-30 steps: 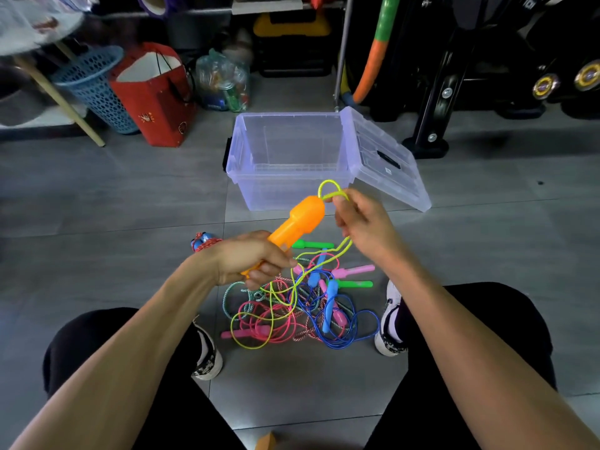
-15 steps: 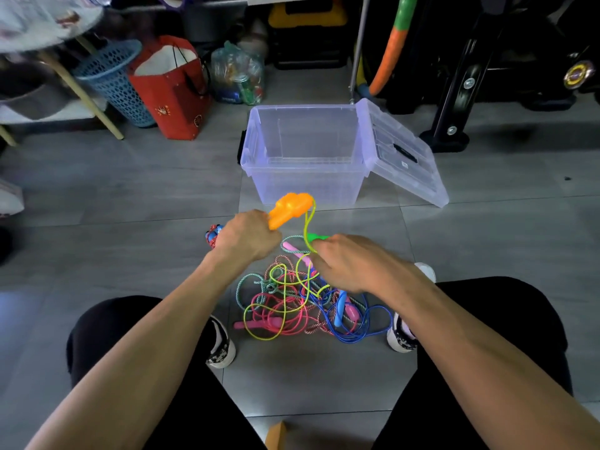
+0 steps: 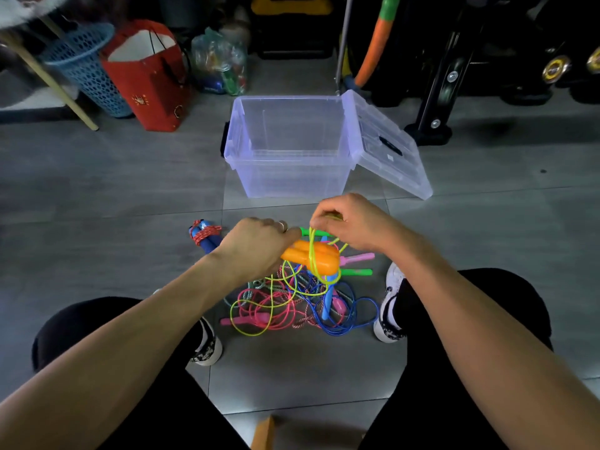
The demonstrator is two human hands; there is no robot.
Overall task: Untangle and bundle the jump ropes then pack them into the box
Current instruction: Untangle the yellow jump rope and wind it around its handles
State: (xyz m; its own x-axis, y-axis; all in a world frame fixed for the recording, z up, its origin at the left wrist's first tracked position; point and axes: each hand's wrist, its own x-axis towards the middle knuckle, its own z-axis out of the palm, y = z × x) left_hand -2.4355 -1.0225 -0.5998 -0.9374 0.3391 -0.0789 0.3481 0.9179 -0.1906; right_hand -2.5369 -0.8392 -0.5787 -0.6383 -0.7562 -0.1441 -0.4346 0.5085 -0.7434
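My left hand (image 3: pixel 256 246) grips the orange handles (image 3: pixel 311 256) of a jump rope, held level above the pile. My right hand (image 3: pixel 349 224) pinches the yellow-green cord (image 3: pixel 312 251) that loops down across those handles. Below lies a tangle of ropes (image 3: pixel 292 303) in pink, blue, yellow-green and braided cord, with pink and green handles (image 3: pixel 357 264) sticking out to the right. A bundled rope with blue handles and red cord (image 3: pixel 204 237) lies on the floor to the left. The clear plastic box (image 3: pixel 240 157) stands open behind, with nothing visible inside.
The box lid (image 3: pixel 386 144) hangs open to the right. A red paper bag (image 3: pixel 146 82) and a blue basket (image 3: pixel 81 66) stand at the back left, dark exercise equipment (image 3: pixel 454 76) at the back right. My knees and shoes (image 3: pixel 389 306) flank the pile.
The orange handles have swung from pointing up toward the box to lying level. My right hand rose and carried the yellow-green cord over them.
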